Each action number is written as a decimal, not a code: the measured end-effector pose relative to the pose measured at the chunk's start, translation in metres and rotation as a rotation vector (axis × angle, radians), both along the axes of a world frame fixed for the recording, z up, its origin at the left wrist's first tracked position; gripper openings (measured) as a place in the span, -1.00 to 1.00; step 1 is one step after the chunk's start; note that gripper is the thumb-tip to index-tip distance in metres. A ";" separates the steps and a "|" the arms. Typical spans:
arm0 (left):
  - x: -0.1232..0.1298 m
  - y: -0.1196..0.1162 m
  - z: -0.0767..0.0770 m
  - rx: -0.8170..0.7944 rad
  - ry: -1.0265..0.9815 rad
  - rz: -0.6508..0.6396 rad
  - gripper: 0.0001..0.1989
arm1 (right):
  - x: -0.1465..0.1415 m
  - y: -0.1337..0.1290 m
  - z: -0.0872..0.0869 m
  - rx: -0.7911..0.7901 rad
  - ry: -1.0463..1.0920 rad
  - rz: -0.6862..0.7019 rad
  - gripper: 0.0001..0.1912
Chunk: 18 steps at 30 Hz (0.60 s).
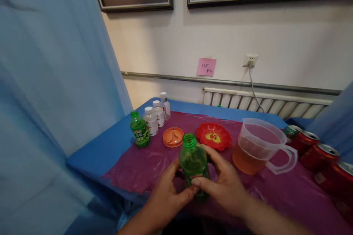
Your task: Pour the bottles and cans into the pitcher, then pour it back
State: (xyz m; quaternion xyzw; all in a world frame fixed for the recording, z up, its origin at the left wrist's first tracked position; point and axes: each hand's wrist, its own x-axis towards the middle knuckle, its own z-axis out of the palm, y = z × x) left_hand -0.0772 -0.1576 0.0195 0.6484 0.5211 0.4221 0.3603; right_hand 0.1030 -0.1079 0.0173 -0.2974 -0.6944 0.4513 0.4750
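Note:
Both my hands wrap around an uncapped green plastic bottle (193, 159), held upright near the table's front edge. My left hand (170, 194) grips its left side, and my right hand (224, 183) its right side with the thumb across the front. The palms hide part of the label and base. Just beyond the bottle lie a round orange dish (173, 137) and a red scalloped plate (220, 139) with a yellow centre. To the right stands a clear measuring jug (260, 136) part filled with amber liquid.
At the back left, a capped green bottle (140, 132) stands in a row with several white-capped clear bottles (151, 122). Red drink cans (320, 158) line the right edge. Purple plastic sheeting (138, 169) covers part of the blue table (102, 147). A radiator (275, 99) runs behind.

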 end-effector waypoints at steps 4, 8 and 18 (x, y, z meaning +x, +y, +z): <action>-0.025 -0.004 -0.001 0.001 0.067 0.156 -0.47 | -0.016 -0.002 -0.017 -0.047 0.001 0.106 -0.19; -0.087 0.010 -0.002 0.027 0.142 0.594 -0.37 | -0.004 -0.002 -0.055 -0.136 -0.132 -0.001 -0.39; -0.184 0.050 -0.024 -0.057 0.587 0.943 -0.34 | 0.042 -0.022 -0.115 -0.148 -0.415 -0.036 -0.61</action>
